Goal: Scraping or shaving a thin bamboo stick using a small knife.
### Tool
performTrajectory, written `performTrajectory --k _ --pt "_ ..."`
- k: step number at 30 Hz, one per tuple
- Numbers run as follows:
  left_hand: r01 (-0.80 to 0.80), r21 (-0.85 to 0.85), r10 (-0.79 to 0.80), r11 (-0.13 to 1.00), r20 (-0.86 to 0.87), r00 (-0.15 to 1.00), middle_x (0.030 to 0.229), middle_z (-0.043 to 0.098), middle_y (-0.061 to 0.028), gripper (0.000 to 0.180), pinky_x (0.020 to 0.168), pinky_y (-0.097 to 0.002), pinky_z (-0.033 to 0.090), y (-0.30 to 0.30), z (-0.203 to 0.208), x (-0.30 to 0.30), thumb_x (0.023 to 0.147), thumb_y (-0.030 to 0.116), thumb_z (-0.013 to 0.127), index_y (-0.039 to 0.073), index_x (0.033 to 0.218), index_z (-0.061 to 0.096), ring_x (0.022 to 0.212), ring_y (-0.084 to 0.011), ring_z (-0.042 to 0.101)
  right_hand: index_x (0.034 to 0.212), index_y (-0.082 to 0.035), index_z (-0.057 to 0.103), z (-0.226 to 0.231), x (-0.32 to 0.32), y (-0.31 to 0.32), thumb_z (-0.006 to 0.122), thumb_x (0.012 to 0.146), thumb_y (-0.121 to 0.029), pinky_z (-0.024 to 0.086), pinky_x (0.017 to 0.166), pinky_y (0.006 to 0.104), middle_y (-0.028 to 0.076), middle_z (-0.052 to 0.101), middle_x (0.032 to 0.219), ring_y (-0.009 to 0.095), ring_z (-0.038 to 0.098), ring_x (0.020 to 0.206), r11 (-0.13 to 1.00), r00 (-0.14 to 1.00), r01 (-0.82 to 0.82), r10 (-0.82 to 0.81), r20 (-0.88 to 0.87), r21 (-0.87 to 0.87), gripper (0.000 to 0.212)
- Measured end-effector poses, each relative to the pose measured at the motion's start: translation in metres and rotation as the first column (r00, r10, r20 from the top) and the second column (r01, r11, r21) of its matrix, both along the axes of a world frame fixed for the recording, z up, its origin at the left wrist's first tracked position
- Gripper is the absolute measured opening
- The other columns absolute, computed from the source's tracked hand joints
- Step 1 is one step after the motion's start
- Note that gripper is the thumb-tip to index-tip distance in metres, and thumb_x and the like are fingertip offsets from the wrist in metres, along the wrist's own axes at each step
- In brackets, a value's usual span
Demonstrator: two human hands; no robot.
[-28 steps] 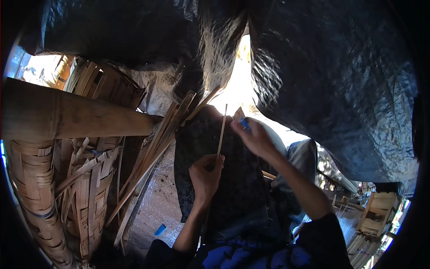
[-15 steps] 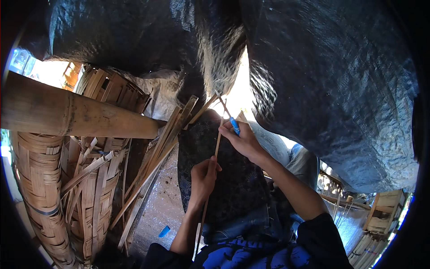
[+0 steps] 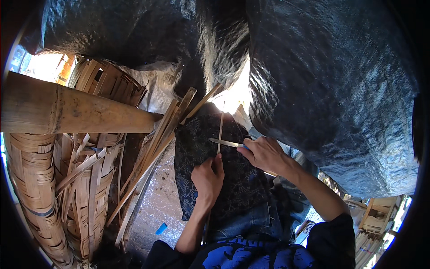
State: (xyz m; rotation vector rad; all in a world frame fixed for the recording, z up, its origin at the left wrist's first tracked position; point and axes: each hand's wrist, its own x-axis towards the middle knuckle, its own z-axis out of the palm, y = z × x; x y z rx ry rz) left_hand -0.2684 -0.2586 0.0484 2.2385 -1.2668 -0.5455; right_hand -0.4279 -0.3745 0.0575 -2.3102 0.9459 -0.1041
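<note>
knife [image 3: 225, 143] across strip [image 3: 220, 127], baskets [image 3: 53, 188] left, cloth [image 3: 215, 152] beneath

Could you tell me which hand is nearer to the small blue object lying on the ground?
Left. The left hand sits directly above the blue object, gripping the bamboo strip; the right hand is farther right, holding the knife.

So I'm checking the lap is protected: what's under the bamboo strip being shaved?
Under the bamboo strip lies a dark patterned cloth draped over the knee. Jeans show at its lower edge; the knee itself is covered.
</note>
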Motion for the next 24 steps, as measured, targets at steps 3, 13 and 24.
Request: performTrajectory --k 3,13,24 --pt "-0.016 -0.002 0.016 1.000 0.025 1.000 0.055 0.057 -0.0203 0.034 0.049 -0.0455 0.046 -0.001 0.003 -0.006 0.089 0.028 0.060 0.004 0.065 0.062 0.053 -0.0395 0.059 0.072 -0.001 0.057 -0.004 0.006 -0.015 0.051 0.096 -0.032 0.049 0.051 0.0438 0.019 0.058 0.055 0.038 0.063 0.056 0.999 0.999 0.018 -0.020 -0.046 -0.045 0.039" --pt "-0.019 -0.016 0.014 1.000 -0.249 0.968 0.050 0.054 -0.0147 0.037 0.047 -0.0404 0.042 0.010 0.021 0.003 0.092 0.027 0.056 0.004 0.064 0.062 0.047 -0.0319 0.058 0.079 0.000 0.059 -0.013 0.004 -0.067 0.043 0.099 -0.037 0.048 0.052 0.0485 0.022 0.059 0.061 0.037 0.063 0.058 0.935 0.943 0.278 -0.309 -0.123 -0.221 0.045" --pt "-0.028 0.160 0.123 0.987 -0.629 0.768 0.048 0.047 -0.0041 0.046 0.046 -0.0297 0.034 0.004 0.007 0.028 0.098 0.030 0.046 0.000 0.067 0.060 0.046 -0.0108 0.047 0.078 0.000 0.054 -0.011 0.002 0.015 0.052 0.096 -0.028 0.040 0.047 0.0449 0.020 0.054 0.055 0.038 0.056 0.051 0.990 0.968 0.042 -0.074 0.238 0.136 0.033"
